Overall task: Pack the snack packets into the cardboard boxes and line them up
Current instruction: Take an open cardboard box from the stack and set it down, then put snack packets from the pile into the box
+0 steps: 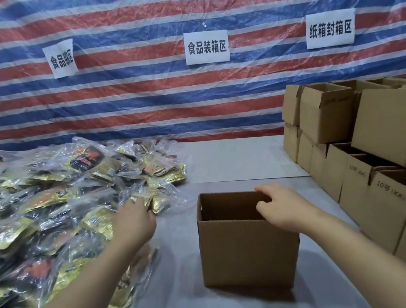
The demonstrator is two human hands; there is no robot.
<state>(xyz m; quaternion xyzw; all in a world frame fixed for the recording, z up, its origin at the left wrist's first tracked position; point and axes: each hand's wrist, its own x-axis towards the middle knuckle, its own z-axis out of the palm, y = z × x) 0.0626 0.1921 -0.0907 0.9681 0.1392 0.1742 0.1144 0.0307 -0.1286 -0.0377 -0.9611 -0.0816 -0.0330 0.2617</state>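
An open cardboard box (pixel 247 247) stands upright on the grey table, in front of me. My right hand (pixel 282 204) rests on its far right rim, fingers curled over the edge. A large heap of snack packets (pixel 53 202) in clear plastic bags, gold, black and orange, covers the table's left side. My left hand (pixel 134 223) reaches into the heap's right edge, fingertips on a gold packet (pixel 158 202); whether it grips the packet is hidden by the hand. I cannot see the bottom of the box.
Stacked open cardboard boxes (pixel 381 153) fill the right side, two layers high. A red, white and blue striped tarp (pixel 187 90) with several white paper signs forms the back wall. Bare grey table (pixel 237 159) lies between heap and stack.
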